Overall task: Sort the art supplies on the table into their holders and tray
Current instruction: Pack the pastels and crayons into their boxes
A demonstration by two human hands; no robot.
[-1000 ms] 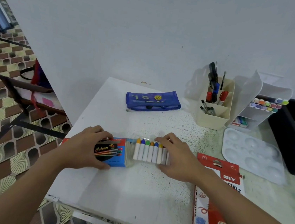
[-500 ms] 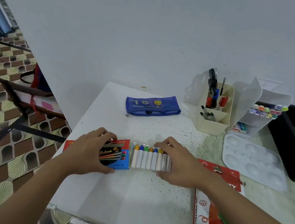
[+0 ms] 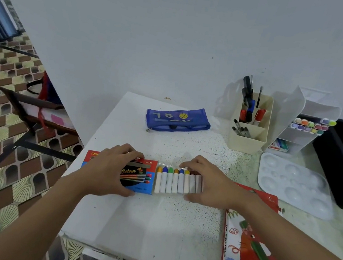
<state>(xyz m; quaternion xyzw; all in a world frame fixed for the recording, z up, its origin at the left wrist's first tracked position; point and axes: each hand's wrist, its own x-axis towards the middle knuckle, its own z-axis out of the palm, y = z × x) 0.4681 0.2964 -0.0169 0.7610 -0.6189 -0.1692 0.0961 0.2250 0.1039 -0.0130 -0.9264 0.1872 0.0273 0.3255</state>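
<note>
Cardboard box [image 3: 139,176] held by left hand [image 3: 109,168], cylindrical tubes [image 3: 173,182] by right hand [image 3: 209,183].

Near the left edge of the table [image 3: 134,222] I see the left hand [image 3: 110,170] gripping a colour box [image 3: 139,179]. A row of white paint tubes [image 3: 173,183] with coloured caps touches the box on its right, and the right hand [image 3: 207,185] holds the row's other end. A blue pencil case [image 3: 178,120] lies toward the far edge. A cream holder [image 3: 249,136], a white organizer [image 3: 308,124] and a palette tray [image 3: 294,184] are at the far right; an oil pastels box [image 3: 247,245] lies at the near edge.
</note>
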